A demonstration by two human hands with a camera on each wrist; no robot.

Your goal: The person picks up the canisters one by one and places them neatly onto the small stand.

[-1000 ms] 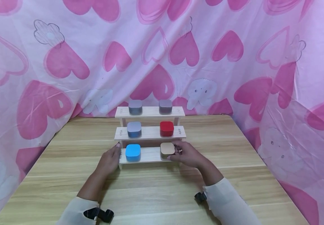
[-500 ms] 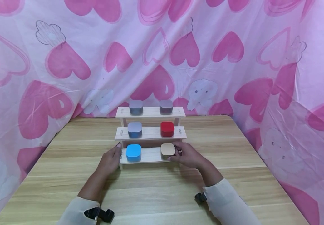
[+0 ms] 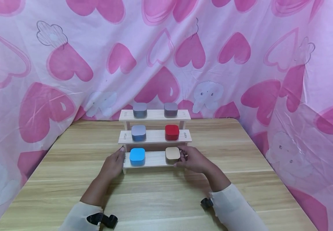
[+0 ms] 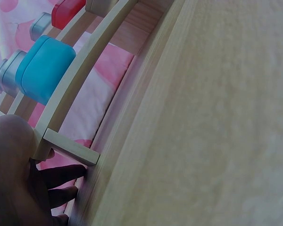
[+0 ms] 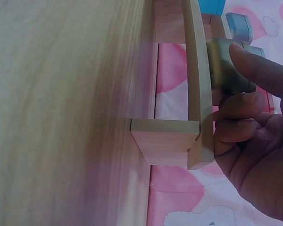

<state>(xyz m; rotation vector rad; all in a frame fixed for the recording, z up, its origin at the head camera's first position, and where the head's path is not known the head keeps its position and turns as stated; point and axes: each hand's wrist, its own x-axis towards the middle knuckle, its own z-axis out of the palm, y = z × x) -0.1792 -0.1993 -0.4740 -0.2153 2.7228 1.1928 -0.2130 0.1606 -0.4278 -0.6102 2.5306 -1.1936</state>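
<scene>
A three-tier wooden display stand (image 3: 155, 159) holds several small tins with rounded corners. My left hand (image 3: 113, 165) grips the left end of its lowest tier, thumb on top and a fingertip showing underneath in the left wrist view. On that tier, a blue tin (image 3: 137, 157) sits at the left and a gold tin (image 3: 172, 155) at the right. My right hand (image 3: 193, 158) pinches the gold tin from its right side, thumb at the front; the far fingers are partly hidden in the head view. In the right wrist view the thumb lies against the gold tin (image 5: 221, 63).
A red tin (image 3: 172, 132) and a silver-blue tin (image 3: 138, 133) stand on the middle tier. Two grey tins, left (image 3: 140, 110) and right (image 3: 170, 110), are on the top tier. The wooden table (image 3: 155, 199) ends at a pink heart-print curtain (image 3: 155, 48).
My right thumb has slid slightly to the right along the front of the gold tin. The left hand and the stand look the same.
</scene>
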